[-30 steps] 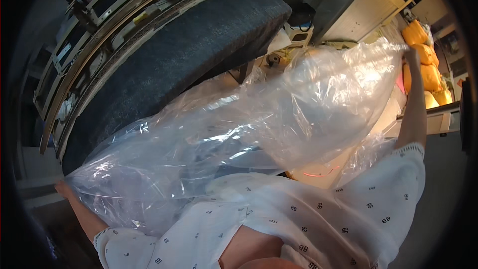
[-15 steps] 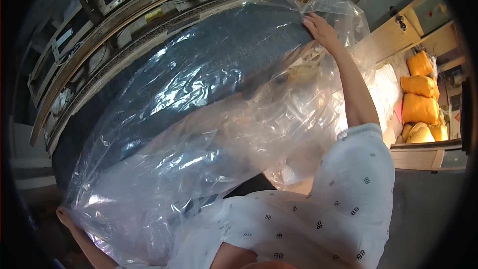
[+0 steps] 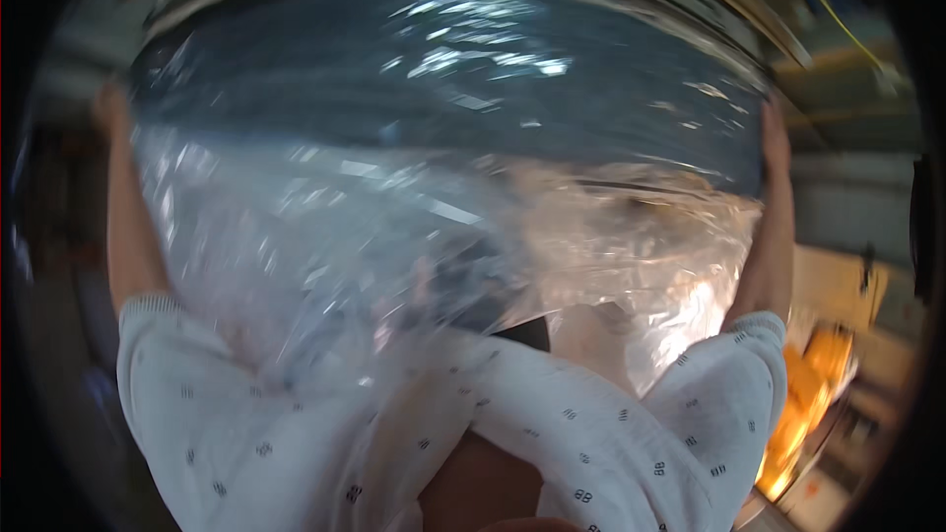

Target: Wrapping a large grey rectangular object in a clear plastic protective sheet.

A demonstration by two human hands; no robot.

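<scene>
Left hand (image 3: 110, 103) is seen raised at the left edge of the frame, apparently closed on the edge of a large clear plastic bag (image 3: 443, 236); blur prevents the fingers from being made out, so the grip cannot be told for certain. The bag is held spread wide between both raised arms, its upper part drawn over the near end of a dark padded mattress (image 3: 443, 69). The lower part hangs loose against the white patterned shirt (image 3: 611, 433). Right hand (image 3: 774, 133) is pressed to the bag's right edge beside the mattress; its grip likewise cannot be told. Covering is judged only begun: most of the mattress's length remains to be sleeved. Orange bundles (image 3: 803, 404) are noted at lower right.
</scene>
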